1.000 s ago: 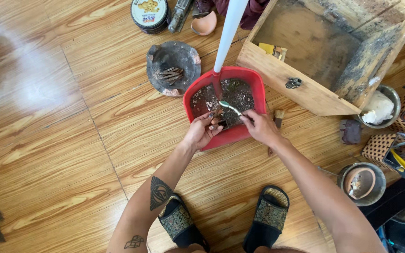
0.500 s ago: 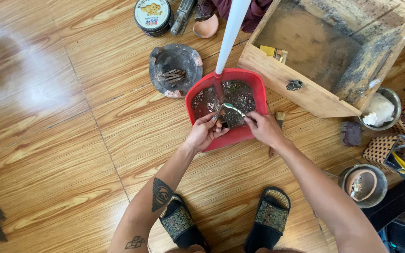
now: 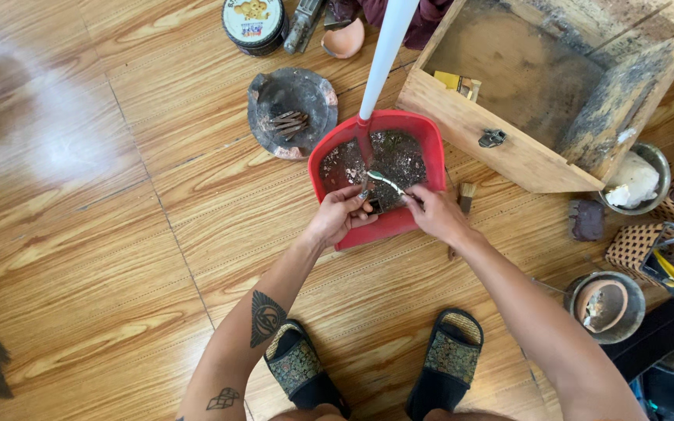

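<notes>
At frame centre, over the red dustpan (image 3: pixel 411 222), the left hand (image 3: pixel 337 218) and right hand (image 3: pixel 434 214) both pinch 1 small metal piece (image 3: pixel 384 183); its white handle (image 3: pixel 384 54) rises above.

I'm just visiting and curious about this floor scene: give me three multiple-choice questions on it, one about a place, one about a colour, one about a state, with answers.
1. Where are both hands?
A. Over the red dustpan
B. Inside the wooden box
C. On the round tin

2. What colour is the dustpan's long handle?
A. Black
B. White
C. Green

3. What state is the dustpan in?
A. Clean and bare
B. Filled with water
C. Strewn with dark gritty dirt

Answers:
1. A: the left hand and the right hand meet over the front part of the red dustpan, together holding a small pale metal piece.
2. B: the handle rises white from the pan's back.
3. C: dark gritty dirt covers the pan's floor.
</notes>
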